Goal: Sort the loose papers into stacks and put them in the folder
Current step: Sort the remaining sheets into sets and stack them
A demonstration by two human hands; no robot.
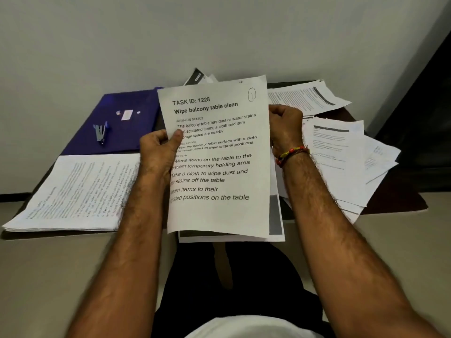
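Note:
I hold a small bundle of printed sheets upright over the table's front edge; the top page reads "TASK ID: 1228, Wipe balcony table clean". My left hand pinches its left edge, thumb on the front. My right hand grips the right edge, fingers curled behind. A neat stack of papers lies at the front left. A blue folder lies shut behind that stack. Loose papers are scattered at the right.
A stapler rests on the blue folder. More sheets lie at the back right, and a dark booklet pokes out behind the held page. The dark table stands against a pale wall; my lap is below it.

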